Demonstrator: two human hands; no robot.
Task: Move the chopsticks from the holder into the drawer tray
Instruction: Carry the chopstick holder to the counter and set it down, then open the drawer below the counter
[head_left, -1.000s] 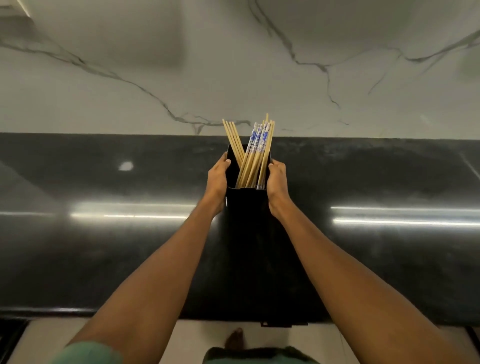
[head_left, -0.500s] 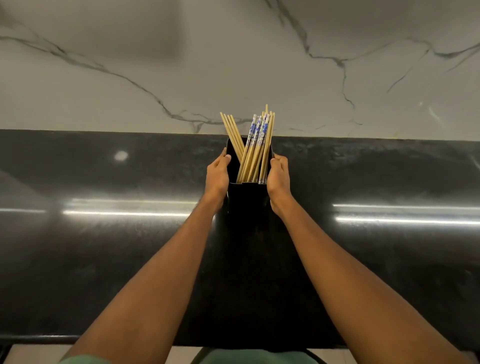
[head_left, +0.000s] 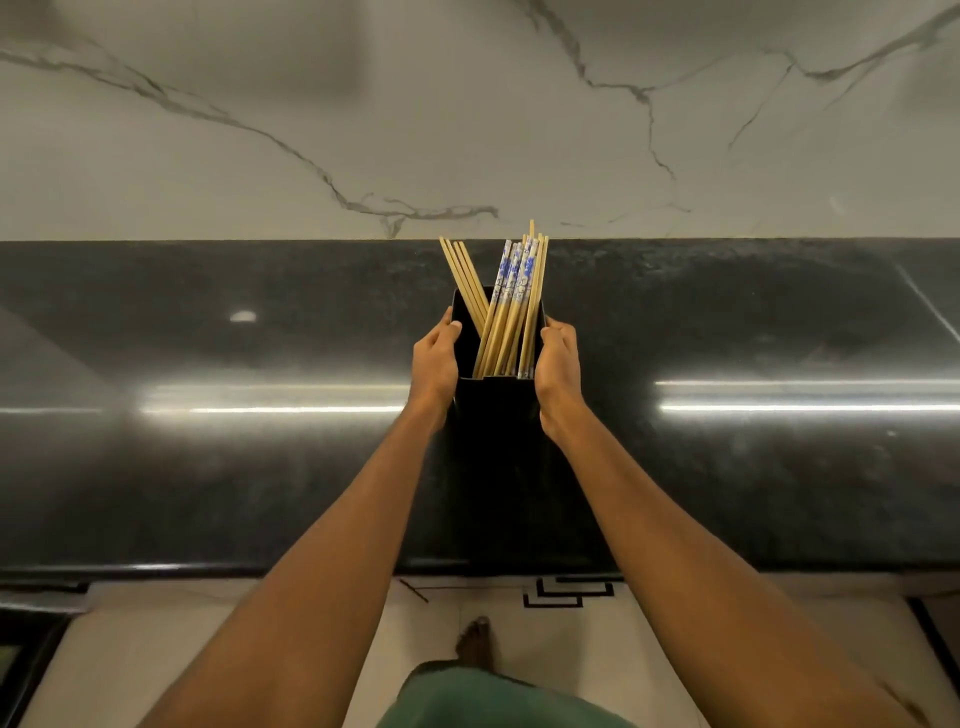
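Observation:
A tall black holder (head_left: 496, 410) stands on the dark countertop (head_left: 208, 467) at the middle of the view. Several chopsticks (head_left: 511, 312) stick out of its top: plain wooden ones lean left, and ones with blue-and-white patterned ends lean right. My left hand (head_left: 435, 358) grips the holder's left side near the rim. My right hand (head_left: 558, 364) grips its right side. No drawer or tray is in view.
A white marble wall with grey veins (head_left: 467, 114) rises behind the countertop. The counter's front edge (head_left: 208, 569) runs across below my forearms. Below it lie a pale tiled floor (head_left: 156, 649) and my bare foot (head_left: 474, 642).
The view has tilted down, so the floor and my foot show again. Both hands stay on the holder's sides; the holder sits slightly lower in the frame.

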